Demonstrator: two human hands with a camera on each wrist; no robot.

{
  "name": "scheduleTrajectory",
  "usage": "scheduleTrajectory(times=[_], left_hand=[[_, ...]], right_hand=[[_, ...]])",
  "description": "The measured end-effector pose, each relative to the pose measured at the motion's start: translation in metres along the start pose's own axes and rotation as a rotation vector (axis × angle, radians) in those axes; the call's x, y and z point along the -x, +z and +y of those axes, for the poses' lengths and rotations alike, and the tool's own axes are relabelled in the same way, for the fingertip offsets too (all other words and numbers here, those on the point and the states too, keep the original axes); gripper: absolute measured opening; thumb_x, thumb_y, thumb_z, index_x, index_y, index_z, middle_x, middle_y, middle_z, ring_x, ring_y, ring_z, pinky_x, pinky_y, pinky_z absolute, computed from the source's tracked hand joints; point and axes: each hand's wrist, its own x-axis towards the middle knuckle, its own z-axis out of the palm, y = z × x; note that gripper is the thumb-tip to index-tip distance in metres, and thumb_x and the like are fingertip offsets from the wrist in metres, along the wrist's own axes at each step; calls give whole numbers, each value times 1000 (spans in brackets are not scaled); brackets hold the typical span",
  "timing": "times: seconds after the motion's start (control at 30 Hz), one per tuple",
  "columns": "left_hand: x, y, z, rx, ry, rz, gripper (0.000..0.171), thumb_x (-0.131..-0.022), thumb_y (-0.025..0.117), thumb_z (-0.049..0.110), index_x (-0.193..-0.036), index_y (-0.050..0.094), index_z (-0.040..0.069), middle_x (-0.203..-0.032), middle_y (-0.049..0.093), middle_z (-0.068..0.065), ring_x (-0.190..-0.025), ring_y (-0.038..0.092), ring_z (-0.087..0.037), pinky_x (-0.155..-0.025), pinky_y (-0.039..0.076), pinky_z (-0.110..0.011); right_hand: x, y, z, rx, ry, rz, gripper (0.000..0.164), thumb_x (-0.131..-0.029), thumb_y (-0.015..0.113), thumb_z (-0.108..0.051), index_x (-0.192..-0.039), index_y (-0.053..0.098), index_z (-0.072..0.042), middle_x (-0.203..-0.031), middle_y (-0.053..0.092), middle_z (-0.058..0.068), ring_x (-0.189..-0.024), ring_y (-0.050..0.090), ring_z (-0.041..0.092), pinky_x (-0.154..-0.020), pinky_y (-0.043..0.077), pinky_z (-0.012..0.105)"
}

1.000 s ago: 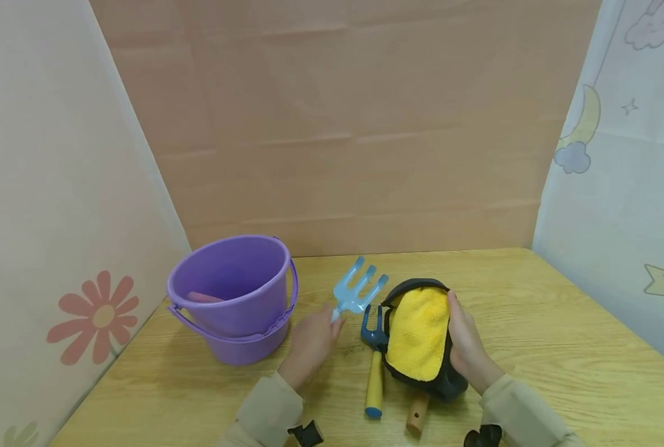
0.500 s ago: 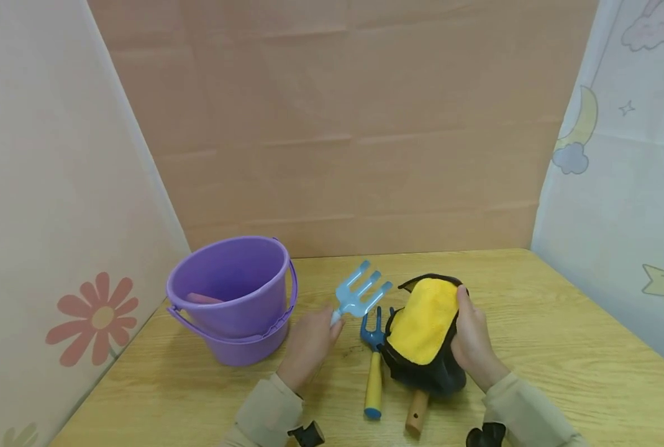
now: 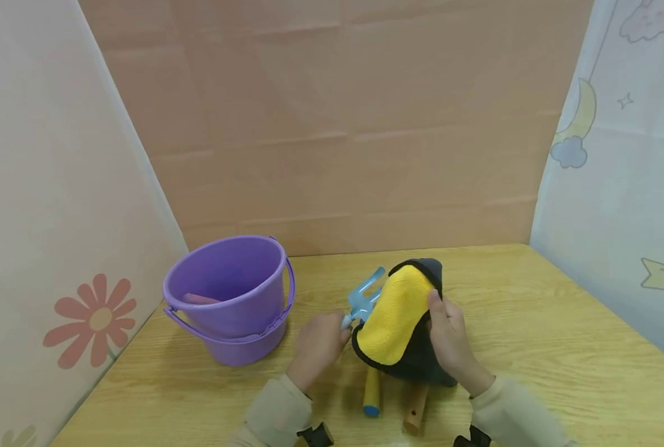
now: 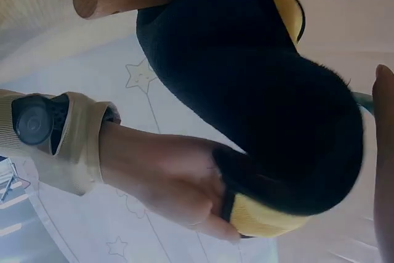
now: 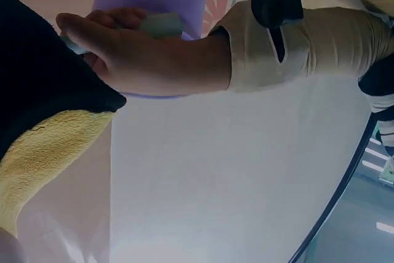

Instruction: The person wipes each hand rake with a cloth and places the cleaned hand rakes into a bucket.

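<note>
My left hand (image 3: 319, 347) grips the handle of a light blue garden hand fork (image 3: 359, 303), its tines pointing away and partly hidden by a cloth. The cloth (image 3: 395, 316), yellow on one side and dark grey on the other with a black edge, is pinched at its right side by my right hand (image 3: 453, 341). In the right wrist view the pale end of the fork's handle (image 5: 161, 26) sticks out of the left fist. Under the cloth, a yellow handle with a blue end (image 3: 372, 392) and a wooden handle (image 3: 415, 410) poke out towards me; their far ends are covered.
A purple bucket (image 3: 236, 338) stands on the wooden table (image 3: 533, 329) at the left, its handle hanging down in front. Inside it lies a pinkish object (image 3: 200, 298). A brown backdrop (image 3: 332, 155) and printed side walls close off the table.
My right hand has lifted and swung the cloth leftward, so it now overlaps the light blue fork's tines and hides the dark blue fork head. The left hand shifted slightly right.
</note>
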Motion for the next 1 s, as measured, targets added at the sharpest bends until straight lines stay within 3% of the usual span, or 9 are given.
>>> scheduleTrajectory(times=[0.13, 0.23, 0.37, 0.47, 0.6, 0.8, 1.0], left_hand=[[0, 0, 4, 9, 4, -25, 26, -85, 65, 21, -70, 46, 13, -57, 37, 3, -50, 36, -10, -42, 30, -24], [1, 0, 7, 8, 9, -25, 26, -85, 65, 19, -69, 46, 13, -56, 35, 4, -49, 35, -9, -42, 28, -23], [3, -2, 12, 7, 45, -8, 29, -85, 63, 12, -65, 41, 13, -55, 28, 5, -48, 30, -8, -42, 25, -20], [5, -5, 15, 10, 77, 18, 30, -84, 63, 10, -64, 40, 13, -55, 26, 5, -47, 28, -7, -43, 23, -20], [8, -7, 18, 3, 92, 57, 29, -83, 63, 10, -64, 41, 12, -55, 27, 5, -47, 29, -7, -42, 24, -19], [10, -8, 21, 17, 86, 62, 27, -86, 60, 11, -65, 43, 12, -53, 28, 5, -45, 27, -6, -41, 23, -19], [13, -7, 22, -37, 136, 131, 30, -88, 58, 11, -62, 42, 12, -51, 30, 6, -44, 27, -5, -39, 24, -18]], right_hand=[[1, 9, 9, 190, -191, -132, 22, -97, 34, 1, -90, 53, 6, -74, 49, -6, -69, 48, 2, -62, 42, 17], [0, 14, 19, 293, -354, -241, 17, -93, 40, 6, -103, 54, 5, -86, 53, 2, -79, 51, 10, -68, 43, 24], [-1, 17, 32, 560, -537, -319, 25, -98, 43, -12, -115, 55, 1, -113, 57, 12, -106, 52, 25, -91, 38, 35], [0, 17, 40, 748, -649, -334, 41, -101, 33, -28, -111, 58, 2, -116, 59, 15, -112, 51, 33, -101, 30, 38], [0, 18, 46, 853, -712, -322, 55, -101, 22, -36, -106, 61, 2, -109, 61, 15, -108, 53, 33, -102, 27, 37], [-7, 20, 49, 900, -756, -286, 54, -101, 21, -35, -106, 61, 2, -108, 61, 16, -106, 55, 32, -98, 32, 42], [-15, 22, 47, 1008, -785, -280, 52, -102, 20, -35, -102, 61, -3, -103, 61, 13, -103, 56, 31, -89, 39, 49]])
